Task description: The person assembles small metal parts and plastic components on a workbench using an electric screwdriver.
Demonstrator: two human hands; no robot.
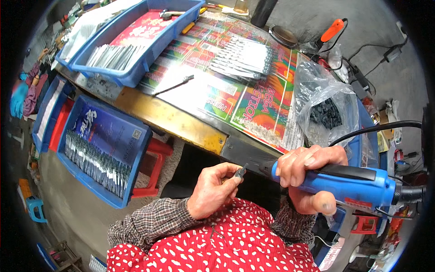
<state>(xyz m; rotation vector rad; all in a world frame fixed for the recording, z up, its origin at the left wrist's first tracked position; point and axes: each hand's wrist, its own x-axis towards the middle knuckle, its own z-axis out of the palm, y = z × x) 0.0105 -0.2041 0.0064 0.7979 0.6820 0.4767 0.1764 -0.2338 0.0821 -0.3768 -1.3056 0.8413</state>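
My left hand [213, 190] pinches a small dark part [241, 172] between thumb and fingertips, just off the table's front edge. Wrapped around a blue electric screwdriver [346, 187] is my right hand [312, 165], its thumb sticking out below the body. The screwdriver lies nearly level, its dark nose facing the small part; whether the two touch I cannot tell. A thin dark rod with a thicker end [174, 85] lies on the table beyond my left hand. Farther back, a stack of slim silvery pieces with dark ends [242, 59] rests on the printed sheet.
A clear plastic bag of small black parts [326, 113] stands at the right. A blue tray with silvery pieces [131, 80] sits at the back left. Another blue tray [120, 204] rests by a red stool [158, 165]. An orange-handled tool [333, 31] and cables are at the back right.
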